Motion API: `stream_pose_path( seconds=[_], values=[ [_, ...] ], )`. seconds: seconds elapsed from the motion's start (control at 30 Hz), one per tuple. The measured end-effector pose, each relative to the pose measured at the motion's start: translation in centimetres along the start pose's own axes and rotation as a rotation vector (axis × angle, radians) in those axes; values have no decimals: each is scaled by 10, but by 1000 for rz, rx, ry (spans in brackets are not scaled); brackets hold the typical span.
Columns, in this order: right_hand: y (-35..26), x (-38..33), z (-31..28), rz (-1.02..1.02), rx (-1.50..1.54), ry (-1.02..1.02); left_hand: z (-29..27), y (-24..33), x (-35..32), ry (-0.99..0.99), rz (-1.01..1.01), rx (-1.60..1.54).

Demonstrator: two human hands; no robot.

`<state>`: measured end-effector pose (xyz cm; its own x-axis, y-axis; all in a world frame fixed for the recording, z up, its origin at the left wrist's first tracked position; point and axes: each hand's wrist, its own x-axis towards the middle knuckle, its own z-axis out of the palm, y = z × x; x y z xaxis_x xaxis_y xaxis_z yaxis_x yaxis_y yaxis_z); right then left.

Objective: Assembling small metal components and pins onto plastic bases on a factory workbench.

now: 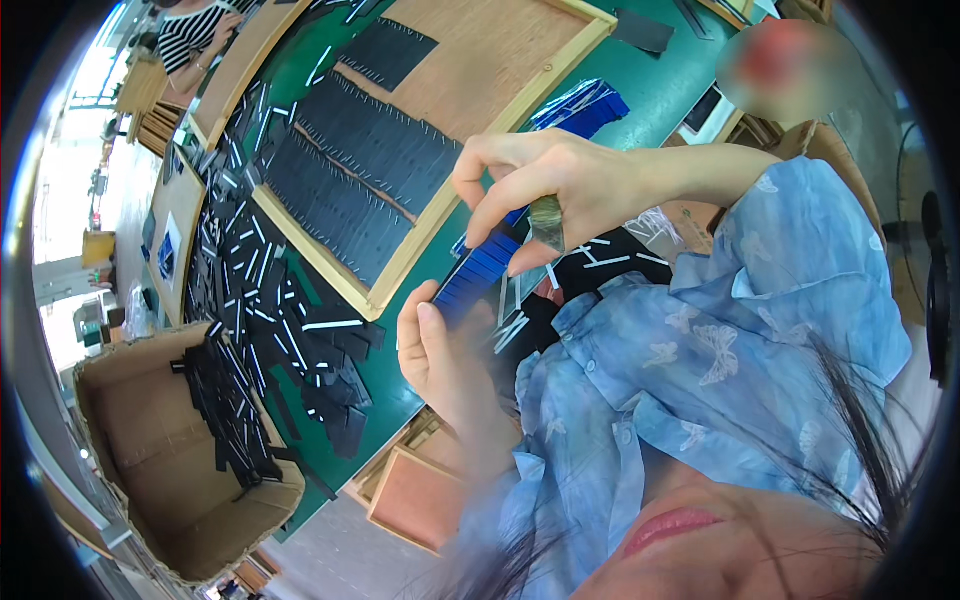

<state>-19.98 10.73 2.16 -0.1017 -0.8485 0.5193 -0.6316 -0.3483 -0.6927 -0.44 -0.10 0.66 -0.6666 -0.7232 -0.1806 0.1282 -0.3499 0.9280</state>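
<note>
A flat blue piece with a dark edge and rows of narrow segments [478, 268] is held up in front of my body, tilted. At its lower left end, my left hand [437, 350] pinches it between thumb and fingers. My right hand [570, 190] grips the upper right end, with its fingers bent over the top and the thumb beneath. A brownish wrap [547, 222] sits on one of my right hand's fingers. Just beyond the piece lies a wooden-framed board [470, 75], bearing rows of dark strips [365, 150] with small pale ends.
Loose black strips with white parts [270, 290] are heaped on the green table [385, 350], left of the board. A cardboard box [140, 430] at lower left holds more. Blue bundled pieces [590, 108] lie right of the board. Another person in stripes [190, 40] is at far left.
</note>
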Motion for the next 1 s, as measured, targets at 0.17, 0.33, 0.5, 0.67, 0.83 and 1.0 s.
stream_pose_path(
  seconds=[0.17,0.33,0.5,0.67,0.83,1.0],
  values=[
    [-1,-1,0,-1,43,12,-1,-1,2,-13,-3,-1],
    [0,-1,0,4,50,18,-1,-3,5,13,13,-19],
    [-1,0,-2,-8,56,26,0,-2,5,3,16,-35],
    [-1,0,-2,-12,63,24,0,-1,3,-24,20,-31],
    [1,-4,-3,-18,28,30,0,0,0,-18,43,-32],
    [-5,6,0,298,54,1,13,9,-14,21,129,137]
  ],
)
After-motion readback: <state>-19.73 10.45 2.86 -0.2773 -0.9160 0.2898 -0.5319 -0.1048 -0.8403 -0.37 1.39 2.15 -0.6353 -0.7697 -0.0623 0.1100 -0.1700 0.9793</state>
